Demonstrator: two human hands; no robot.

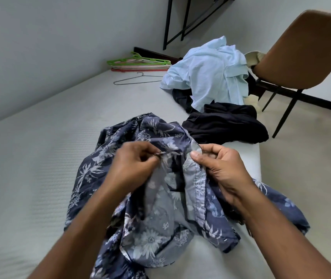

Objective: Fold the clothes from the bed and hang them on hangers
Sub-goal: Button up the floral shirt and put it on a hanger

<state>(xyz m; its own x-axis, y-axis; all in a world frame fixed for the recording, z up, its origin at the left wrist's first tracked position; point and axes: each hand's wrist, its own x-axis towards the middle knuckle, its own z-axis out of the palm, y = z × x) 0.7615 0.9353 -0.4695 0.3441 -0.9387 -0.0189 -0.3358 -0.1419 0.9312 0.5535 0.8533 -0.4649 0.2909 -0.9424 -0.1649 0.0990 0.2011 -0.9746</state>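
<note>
A navy floral shirt point(152, 228) lies crumpled on the white bed point(39, 158) in front of me, its paler inside showing. My left hand point(132, 166) pinches a fold of its fabric near the collar. My right hand point(223, 170) grips the front placket edge beside it. Farther back lie a black garment point(225, 123) and a light blue shirt point(210, 73) heaped over dark clothing. A stack of plastic hangers point(140, 64), green on top, rests at the bed's far end by the wall. A wire hanger point(136, 79) lies just in front of the stack.
A brown chair point(305, 51) with black legs stands right of the bed, cloth draped on its seat. A black metal rack frame point(180, 21) stands against the far wall. The bed's right edge runs close to my right hand, with pale floor beyond.
</note>
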